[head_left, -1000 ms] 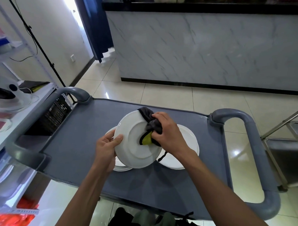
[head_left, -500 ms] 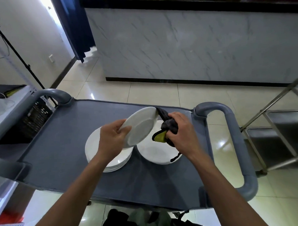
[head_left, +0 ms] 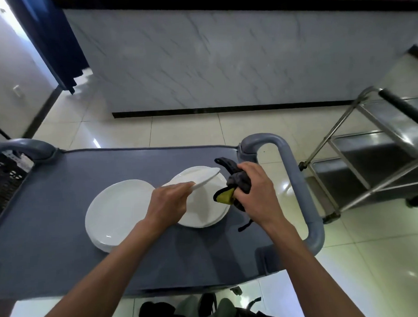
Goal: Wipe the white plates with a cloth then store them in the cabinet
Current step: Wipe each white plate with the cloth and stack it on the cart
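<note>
My left hand (head_left: pixel 169 202) grips a white plate (head_left: pixel 204 178) by its near rim and holds it almost flat, low over a white plate stack (head_left: pixel 205 210) at the right of the grey cart top (head_left: pixel 51 211). Bunched in my right hand (head_left: pixel 256 192) is a dark grey cloth with a yellow patch (head_left: pixel 232 181), just right of the held plate and apart from it. A second stack of white plates (head_left: pixel 117 209) lies to the left on the cart.
The cart has raised grey handles at the right (head_left: pixel 296 179) and the far left (head_left: pixel 25 145). A steel trolley (head_left: pixel 373 157) stands to the right on the tiled floor. A marble-fronted counter (head_left: pixel 223 58) runs across ahead. A black crate (head_left: pixel 4 175) sits at the left.
The plate has tipped from upright to almost flat and dropped toward the right stack. The cloth has come off the plate. My view has swung to the right.
</note>
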`<control>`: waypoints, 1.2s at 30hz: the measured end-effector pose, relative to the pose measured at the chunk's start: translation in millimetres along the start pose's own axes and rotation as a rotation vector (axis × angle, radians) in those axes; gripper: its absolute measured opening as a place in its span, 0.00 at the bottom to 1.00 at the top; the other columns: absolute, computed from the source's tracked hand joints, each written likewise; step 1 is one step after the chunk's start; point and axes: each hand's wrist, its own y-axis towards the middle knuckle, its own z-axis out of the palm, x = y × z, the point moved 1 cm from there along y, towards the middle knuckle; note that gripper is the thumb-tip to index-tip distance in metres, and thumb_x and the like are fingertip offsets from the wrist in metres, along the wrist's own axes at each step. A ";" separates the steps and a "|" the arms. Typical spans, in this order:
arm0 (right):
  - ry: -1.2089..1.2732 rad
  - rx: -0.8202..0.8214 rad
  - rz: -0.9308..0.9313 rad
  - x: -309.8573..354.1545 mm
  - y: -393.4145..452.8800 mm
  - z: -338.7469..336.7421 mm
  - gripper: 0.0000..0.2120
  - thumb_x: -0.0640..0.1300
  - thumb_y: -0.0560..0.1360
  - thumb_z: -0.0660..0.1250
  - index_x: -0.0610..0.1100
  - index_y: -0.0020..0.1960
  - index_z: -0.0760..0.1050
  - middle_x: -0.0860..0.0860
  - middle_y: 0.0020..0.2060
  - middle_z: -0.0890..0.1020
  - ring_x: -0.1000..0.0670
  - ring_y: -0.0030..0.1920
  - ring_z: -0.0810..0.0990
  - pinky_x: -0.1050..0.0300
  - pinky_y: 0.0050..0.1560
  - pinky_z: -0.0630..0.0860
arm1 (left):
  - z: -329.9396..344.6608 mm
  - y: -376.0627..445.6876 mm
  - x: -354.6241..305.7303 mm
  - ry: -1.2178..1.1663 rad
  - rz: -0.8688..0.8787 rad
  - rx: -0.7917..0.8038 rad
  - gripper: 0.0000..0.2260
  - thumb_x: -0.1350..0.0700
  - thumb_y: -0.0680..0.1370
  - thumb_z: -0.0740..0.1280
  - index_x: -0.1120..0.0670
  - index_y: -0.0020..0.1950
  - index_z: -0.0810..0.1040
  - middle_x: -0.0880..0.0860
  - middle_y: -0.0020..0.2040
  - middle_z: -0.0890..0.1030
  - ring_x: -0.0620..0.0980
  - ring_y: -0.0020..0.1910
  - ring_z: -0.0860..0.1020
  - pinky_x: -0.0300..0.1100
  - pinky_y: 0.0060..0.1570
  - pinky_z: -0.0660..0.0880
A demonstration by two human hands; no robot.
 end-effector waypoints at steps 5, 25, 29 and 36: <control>-0.020 0.014 0.007 -5.4 -10.2 -1.9 0.26 0.35 0.72 0.71 0.42 0.68 0.72 0.50 0.65 0.73 0.51 0.64 0.72 0.58 0.68 0.70 | 19.8 -8.3 -0.5 0.039 0.110 0.047 0.15 0.68 0.69 0.68 0.54 0.49 0.86 0.49 0.44 0.87 0.54 0.41 0.85 0.43 0.34 0.80; -0.056 0.184 0.054 -16.8 -20.6 26.1 0.23 0.34 0.77 0.64 0.41 0.71 0.68 0.51 0.69 0.67 0.50 0.67 0.66 0.62 0.70 0.62 | 61.4 -49.0 0.5 0.110 0.145 0.409 0.10 0.59 0.74 0.74 0.52 0.54 0.81 0.54 0.52 0.79 0.59 0.49 0.77 0.50 0.43 0.75; -0.060 0.191 0.041 -16.1 -20.8 30.8 0.23 0.33 0.77 0.65 0.41 0.71 0.68 0.50 0.69 0.66 0.49 0.67 0.67 0.57 0.71 0.65 | 60.9 -51.7 2.7 0.110 0.140 0.434 0.10 0.60 0.75 0.73 0.53 0.55 0.81 0.55 0.54 0.79 0.59 0.51 0.77 0.51 0.46 0.75; -0.094 0.194 -0.002 -8.2 -21.8 40.3 0.23 0.34 0.77 0.66 0.42 0.71 0.68 0.50 0.70 0.66 0.49 0.68 0.65 0.55 0.71 0.66 | 58.8 -51.7 3.8 0.123 0.159 0.466 0.06 0.62 0.75 0.71 0.59 0.51 0.82 0.56 0.55 0.80 0.61 0.53 0.78 0.53 0.48 0.77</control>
